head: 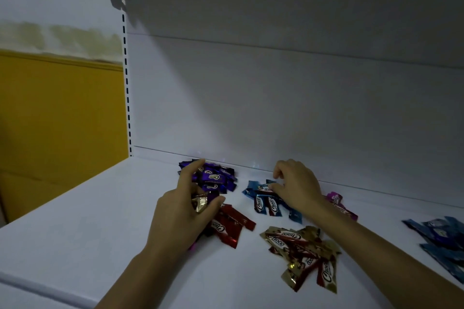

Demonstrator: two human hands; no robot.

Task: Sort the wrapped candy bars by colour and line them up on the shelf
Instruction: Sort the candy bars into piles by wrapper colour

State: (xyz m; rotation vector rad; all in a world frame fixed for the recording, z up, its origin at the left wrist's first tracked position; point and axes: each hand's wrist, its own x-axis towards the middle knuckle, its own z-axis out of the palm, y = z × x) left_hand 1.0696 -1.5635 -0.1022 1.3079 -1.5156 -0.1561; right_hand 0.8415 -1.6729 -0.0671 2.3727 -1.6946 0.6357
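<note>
Sorting stage, shelf (100, 233). Left hand (185, 211) is curling round a gold bar (199, 202) beside the purple pile (213, 175). Right hand (296, 185) is seemingly pinching a blue bar (262, 186) atop the blue pile (273, 206). Next, likely: carrying gold across to the gold pile (301, 251); lining up is not yet begun.

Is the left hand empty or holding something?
Holding: the left hand grips a gold bar, thumb and palm curled round it.

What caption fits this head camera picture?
Left hand grips gold candy bar; right hand pinches blue candy bar on shelf.
</note>
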